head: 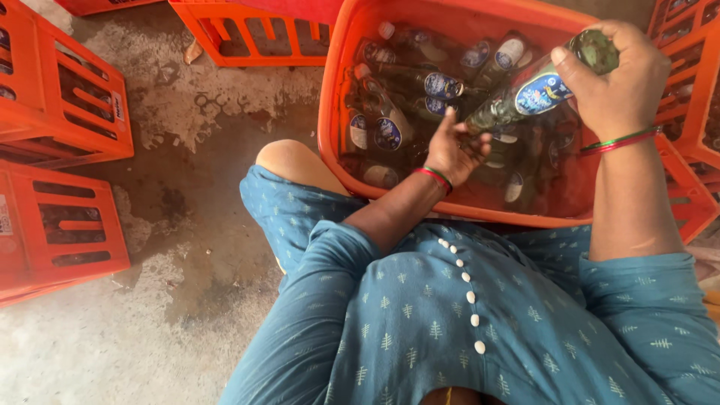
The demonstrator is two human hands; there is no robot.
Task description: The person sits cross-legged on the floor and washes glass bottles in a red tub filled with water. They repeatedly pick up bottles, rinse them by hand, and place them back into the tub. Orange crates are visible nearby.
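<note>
An orange tub (337, 112) of bottles fills the upper right. A dark glass bottle (525, 96) is held slanting above it, base gripped by the right hand (615, 79), neck clasped lower-left by the left hand (454, 154).

head view | looks steeply down from above | close over lap and orange tub (337, 112)

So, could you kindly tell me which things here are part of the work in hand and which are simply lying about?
In hand:
- green glass bottle, held by both hands
- left hand
- right hand
- orange tub of bottles

Lying about:
- orange crates
- wet concrete floor
</note>
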